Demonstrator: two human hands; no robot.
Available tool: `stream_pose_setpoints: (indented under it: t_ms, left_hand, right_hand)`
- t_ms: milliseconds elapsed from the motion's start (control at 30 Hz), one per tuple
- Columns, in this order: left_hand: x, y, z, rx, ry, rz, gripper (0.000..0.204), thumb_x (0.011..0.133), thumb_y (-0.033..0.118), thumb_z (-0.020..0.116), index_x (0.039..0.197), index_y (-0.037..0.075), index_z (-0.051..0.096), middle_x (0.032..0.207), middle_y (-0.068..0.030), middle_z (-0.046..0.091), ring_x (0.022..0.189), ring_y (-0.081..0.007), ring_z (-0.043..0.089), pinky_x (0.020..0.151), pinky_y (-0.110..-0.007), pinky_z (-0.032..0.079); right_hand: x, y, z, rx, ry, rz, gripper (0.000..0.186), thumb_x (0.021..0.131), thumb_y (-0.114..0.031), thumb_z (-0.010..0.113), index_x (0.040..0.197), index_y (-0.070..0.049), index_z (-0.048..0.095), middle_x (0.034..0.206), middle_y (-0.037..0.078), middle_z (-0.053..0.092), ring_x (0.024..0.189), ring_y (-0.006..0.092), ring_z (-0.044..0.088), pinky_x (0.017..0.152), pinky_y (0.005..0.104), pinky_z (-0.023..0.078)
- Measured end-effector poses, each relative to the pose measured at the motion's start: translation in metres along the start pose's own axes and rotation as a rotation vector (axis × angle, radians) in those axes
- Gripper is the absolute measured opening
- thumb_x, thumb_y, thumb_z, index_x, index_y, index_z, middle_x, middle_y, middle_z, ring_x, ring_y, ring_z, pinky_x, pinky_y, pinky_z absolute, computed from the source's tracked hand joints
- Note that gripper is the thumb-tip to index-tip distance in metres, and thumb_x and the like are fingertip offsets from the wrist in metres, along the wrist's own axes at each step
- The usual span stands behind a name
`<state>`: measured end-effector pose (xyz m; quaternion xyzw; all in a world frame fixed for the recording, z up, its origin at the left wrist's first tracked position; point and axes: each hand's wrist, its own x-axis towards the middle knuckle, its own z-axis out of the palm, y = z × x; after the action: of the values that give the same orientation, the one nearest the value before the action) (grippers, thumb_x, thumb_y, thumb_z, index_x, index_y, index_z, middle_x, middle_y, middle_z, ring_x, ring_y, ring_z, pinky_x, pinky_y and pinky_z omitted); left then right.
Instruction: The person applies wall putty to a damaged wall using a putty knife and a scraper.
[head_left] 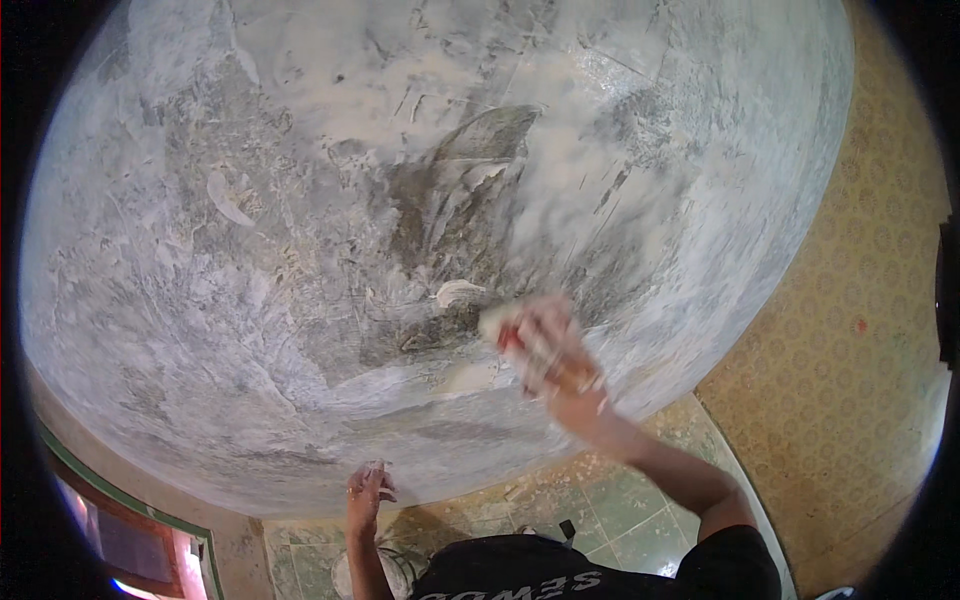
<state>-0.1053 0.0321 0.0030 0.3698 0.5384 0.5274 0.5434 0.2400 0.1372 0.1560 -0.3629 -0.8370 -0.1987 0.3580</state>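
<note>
A tall wall (330,230), smeared with white and grey filler, fills most of the view. Against its lower middle is my right hand (557,350), blurred by motion and spotted with white. Its fingers are closed around a scraper (492,324) with a pale blade and a bit of red near the grip; most of the tool is hidden. Just left of the blade sits a thick dab of white filler (460,292). My left hand (370,487) is lower, near the wall's bottom, its whitened fingers loosely bent and apart, with nothing visible in them.
On the right, a yellow-brown patterned wall (850,330) meets the smeared one at a corner. Green floor tiles (630,520) with pale crumbs lie below. A round whitish container (352,575) is partly hidden behind my left forearm. A brown-framed opening (125,535) shows lower left.
</note>
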Motion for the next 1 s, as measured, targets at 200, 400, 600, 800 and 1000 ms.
stream_pose_setpoints:
  t_ms: [200,400,600,800,1000]
  left_hand:
    - [0.007,0.009,-0.011,-0.041,0.014,0.051,0.026,0.095,0.030,0.061,0.099,0.004,0.062,0.074,-0.0041,0.058,0.065,-0.0160,0.060,0.055,-0.030,0.049]
    - [0.006,0.015,-0.020,-0.029,-0.024,0.058,0.026,0.095,0.028,0.061,0.100,0.003,0.063,0.073,-0.0039,0.059,0.068,-0.0159,0.061,0.056,-0.030,0.049]
    - [0.005,0.007,-0.050,-0.053,-0.019,0.039,0.028,0.095,0.029,0.061,0.102,0.002,0.064,0.073,-0.0043,0.060,0.066,-0.0153,0.061,0.055,-0.029,0.049]
    - [0.015,0.016,-0.060,-0.017,-0.020,0.086,0.028,0.094,0.032,0.063,0.099,0.004,0.065,0.075,-0.0048,0.060,0.065,-0.0163,0.061,0.056,-0.029,0.049]
    - [0.012,0.025,-0.070,0.005,-0.050,0.068,0.025,0.095,0.030,0.062,0.093,0.004,0.060,0.077,-0.0048,0.060,0.068,-0.0154,0.061,0.057,-0.028,0.048]
  right_hand:
    - [0.186,-0.005,-0.142,-0.234,0.493,0.036,0.037,0.095,-0.009,0.050,0.131,-0.008,0.056,0.124,0.013,0.060,0.115,0.0291,0.057,0.102,0.0451,0.046]
    - [0.096,-0.020,0.002,-0.474,0.288,0.052,0.062,0.086,-0.006,0.061,0.144,-0.022,0.045,0.153,0.008,0.037,0.142,0.0301,0.033,0.114,0.0498,0.033]
    - [0.015,-0.055,0.025,-0.039,0.303,0.043,0.050,0.092,-0.019,0.056,0.141,-0.026,0.050,0.149,0.005,0.043,0.141,0.0316,0.035,0.111,0.0476,0.040]
    - [0.175,-0.051,-0.103,-0.168,0.548,0.071,0.043,0.095,-0.003,0.044,0.137,-0.010,0.053,0.144,0.012,0.049,0.136,0.0343,0.042,0.110,0.0422,0.038]
    - [0.104,-0.054,0.015,-0.311,0.359,0.102,0.054,0.086,-0.003,0.058,0.137,-0.020,0.055,0.148,0.007,0.045,0.139,0.0327,0.039,0.112,0.0444,0.036]
